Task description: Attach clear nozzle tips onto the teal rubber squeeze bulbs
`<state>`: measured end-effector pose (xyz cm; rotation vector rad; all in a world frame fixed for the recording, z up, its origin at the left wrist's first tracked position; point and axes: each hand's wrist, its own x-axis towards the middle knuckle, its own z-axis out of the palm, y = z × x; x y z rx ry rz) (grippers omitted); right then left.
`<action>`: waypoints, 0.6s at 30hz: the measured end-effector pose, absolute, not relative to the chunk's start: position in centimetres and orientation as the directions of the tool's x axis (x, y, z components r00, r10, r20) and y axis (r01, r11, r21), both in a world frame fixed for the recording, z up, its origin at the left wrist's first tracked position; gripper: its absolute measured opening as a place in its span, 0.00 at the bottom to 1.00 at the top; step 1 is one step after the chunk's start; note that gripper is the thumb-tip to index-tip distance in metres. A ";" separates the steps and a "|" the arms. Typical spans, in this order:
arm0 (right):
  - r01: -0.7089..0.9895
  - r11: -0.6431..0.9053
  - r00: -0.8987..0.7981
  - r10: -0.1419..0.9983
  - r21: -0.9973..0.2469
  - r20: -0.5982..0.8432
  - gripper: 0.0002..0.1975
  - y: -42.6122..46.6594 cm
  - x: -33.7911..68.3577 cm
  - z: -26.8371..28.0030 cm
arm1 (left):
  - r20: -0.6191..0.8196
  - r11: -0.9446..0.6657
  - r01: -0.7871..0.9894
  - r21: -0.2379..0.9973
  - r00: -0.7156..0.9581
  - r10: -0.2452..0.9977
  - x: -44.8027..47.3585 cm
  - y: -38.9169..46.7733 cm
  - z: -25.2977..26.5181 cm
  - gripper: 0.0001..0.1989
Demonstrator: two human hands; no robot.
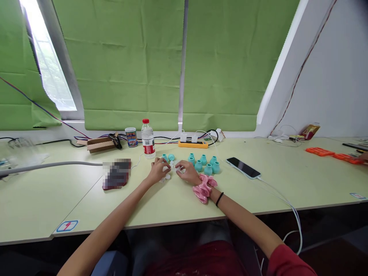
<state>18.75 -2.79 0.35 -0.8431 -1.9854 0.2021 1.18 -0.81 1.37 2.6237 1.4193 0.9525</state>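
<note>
Small white pieces (172, 167) between hands

Left hand (157, 171), right hand (188, 172) pinch small white pieces (172, 167); teal caps (204, 163) beside.

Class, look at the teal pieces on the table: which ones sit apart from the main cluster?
The two teal pieces just beyond the left hand; the other teal pieces cluster beyond the right hand, nearer the phone.

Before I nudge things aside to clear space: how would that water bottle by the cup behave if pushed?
The water bottle stands upright, tall and narrow, so a push near its red cap would probably tip it. It looks like thin clear plastic, so likely light. Once down, its round body could roll toward the teal pieces.
</note>
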 end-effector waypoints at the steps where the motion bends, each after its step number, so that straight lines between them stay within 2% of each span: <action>1: 0.478 0.750 -0.328 0.636 -0.458 0.699 0.08 -2.7 18.8 0.3 | 0.526 -0.614 0.722 0.320 0.403 0.749 1.0 -0.8 1.5 0.07; 3: 0.473 0.751 -0.335 0.638 -0.461 0.694 0.09 -2.7 18.8 0.3 | 0.538 -0.630 0.651 0.423 0.380 0.753 0.8 -0.8 1.7 0.08; 6: 0.460 0.753 -0.347 0.640 -0.471 0.685 0.11 -2.7 18.9 0.2 | 0.478 -0.580 0.564 0.587 0.337 0.811 0.6 -0.5 1.7 0.10; 9: 0.449 0.751 -0.356 0.648 -0.485 0.674 0.13 -2.6 18.9 0.0 | 0.405 -0.538 0.503 0.676 0.356 0.842 0.7 -0.3 1.4 0.11; 18: 0.458 0.743 -0.365 0.658 -0.488 0.659 0.12 -2.8 18.9 0.0 | 0.386 -0.562 0.539 0.628 0.411 0.826 0.9 -0.5 1.5 0.12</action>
